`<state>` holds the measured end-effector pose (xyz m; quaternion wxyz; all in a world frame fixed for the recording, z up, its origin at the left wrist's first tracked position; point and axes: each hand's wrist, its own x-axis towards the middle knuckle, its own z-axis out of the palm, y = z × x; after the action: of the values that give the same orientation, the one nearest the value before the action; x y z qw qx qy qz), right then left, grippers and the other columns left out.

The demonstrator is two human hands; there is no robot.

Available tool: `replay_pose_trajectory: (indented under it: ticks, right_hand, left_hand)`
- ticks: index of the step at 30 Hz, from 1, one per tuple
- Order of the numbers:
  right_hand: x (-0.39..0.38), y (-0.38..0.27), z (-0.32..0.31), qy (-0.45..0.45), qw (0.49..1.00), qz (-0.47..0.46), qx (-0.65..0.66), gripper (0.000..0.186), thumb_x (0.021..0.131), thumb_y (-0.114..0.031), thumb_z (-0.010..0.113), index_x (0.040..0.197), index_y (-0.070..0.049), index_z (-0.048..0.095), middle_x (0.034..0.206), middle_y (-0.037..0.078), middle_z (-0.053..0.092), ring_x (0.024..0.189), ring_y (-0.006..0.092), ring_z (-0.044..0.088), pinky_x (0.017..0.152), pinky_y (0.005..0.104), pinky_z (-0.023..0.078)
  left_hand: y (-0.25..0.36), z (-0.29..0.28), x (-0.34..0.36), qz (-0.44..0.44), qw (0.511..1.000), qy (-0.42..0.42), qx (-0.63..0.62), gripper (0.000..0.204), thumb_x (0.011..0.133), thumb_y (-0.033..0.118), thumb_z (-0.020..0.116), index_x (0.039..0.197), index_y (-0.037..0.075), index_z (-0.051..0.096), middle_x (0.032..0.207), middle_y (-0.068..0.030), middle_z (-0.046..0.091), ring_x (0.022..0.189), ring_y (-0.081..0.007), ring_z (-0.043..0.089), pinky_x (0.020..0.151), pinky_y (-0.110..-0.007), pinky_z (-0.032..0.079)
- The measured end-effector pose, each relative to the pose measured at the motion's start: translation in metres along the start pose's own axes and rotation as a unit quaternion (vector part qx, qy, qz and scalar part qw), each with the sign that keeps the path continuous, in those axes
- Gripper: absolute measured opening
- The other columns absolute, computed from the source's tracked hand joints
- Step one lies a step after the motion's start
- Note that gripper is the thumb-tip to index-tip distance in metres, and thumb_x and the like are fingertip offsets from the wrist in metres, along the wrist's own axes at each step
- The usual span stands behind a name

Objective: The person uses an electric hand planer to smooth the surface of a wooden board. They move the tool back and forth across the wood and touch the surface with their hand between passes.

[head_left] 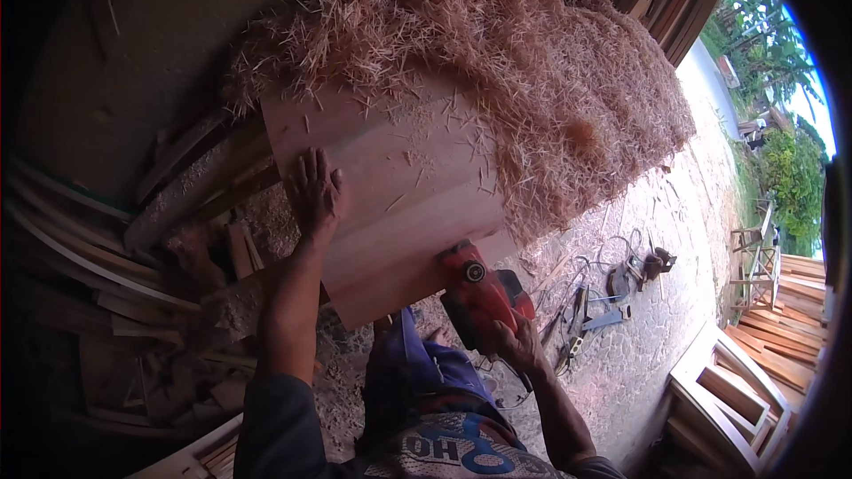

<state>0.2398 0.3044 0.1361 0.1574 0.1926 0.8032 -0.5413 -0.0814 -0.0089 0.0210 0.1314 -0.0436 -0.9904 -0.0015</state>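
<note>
A wide, pale reddish wooden board [390, 186] lies in front of me, its far and right parts strewn with shavings. My left hand [315, 191] rests on the board's left edge with the fingers stretched out and spread. In my right hand [522, 343] is the rear handle of a red electric planer [479, 297], the fingers wrapped round it. The planer's front sits at the near right edge of the board, and most of its body hangs off toward me. Its underside is hidden.
A large heap of wood shavings [568, 80] covers the far side. Hand tools and cables [612, 293] lie on the floor at the right, a wooden frame [728, 390] beyond them. Stacked planks [785, 324] stand farther right. Offcuts [151, 328] are piled at the left.
</note>
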Motion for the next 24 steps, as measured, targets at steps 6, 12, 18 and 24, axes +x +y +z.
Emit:
replay_pose_trajectory:
  ticks: [6,12,18,24]
  right_hand:
    - [0.046,-0.034,0.01,0.001,1.0,-0.003,0.009,0.048,0.095,-0.044,0.06,0.111,0.001,0.065,0.074,0.014,0.069,0.066,0.0203,0.069,0.062,0.0365,0.054]
    - [0.162,-0.112,0.025,-0.015,0.999,-0.046,0.004,0.045,0.098,-0.044,0.055,0.117,-0.005,0.067,0.071,0.013,0.066,0.065,0.0215,0.068,0.062,0.0385,0.052]
    - [0.329,-0.208,0.072,-0.008,0.966,-0.239,-0.093,0.043,0.098,-0.047,0.052,0.116,-0.011,0.068,0.069,0.011,0.064,0.064,0.0216,0.066,0.06,0.0398,0.052]
    - [0.41,-0.222,0.062,-0.005,0.985,-0.173,-0.006,0.04,0.097,-0.047,0.057,0.109,-0.011,0.07,0.072,0.012,0.064,0.067,0.0207,0.067,0.058,0.04,0.053]
  left_hand:
    - [-0.005,0.001,-0.004,-0.007,1.0,0.007,-0.006,0.055,0.104,0.038,0.042,0.152,0.011,0.04,0.159,-0.0105,0.038,0.147,-0.03,0.036,0.12,-0.058,0.025]
    - [-0.007,0.002,-0.006,0.001,1.0,0.029,-0.006,0.056,0.103,0.037,0.044,0.152,0.01,0.041,0.159,-0.0122,0.037,0.147,-0.0298,0.035,0.119,-0.058,0.025]
    - [-0.018,-0.012,0.002,-0.021,0.999,-0.007,-0.029,0.055,0.103,0.036,0.045,0.151,0.01,0.043,0.158,-0.0149,0.039,0.147,-0.0324,0.035,0.12,-0.057,0.024]
    - [0.008,-0.002,0.011,-0.006,0.994,-0.012,-0.106,0.052,0.103,0.031,0.043,0.149,0.007,0.046,0.155,-0.0184,0.042,0.145,-0.0356,0.036,0.12,-0.056,0.025]
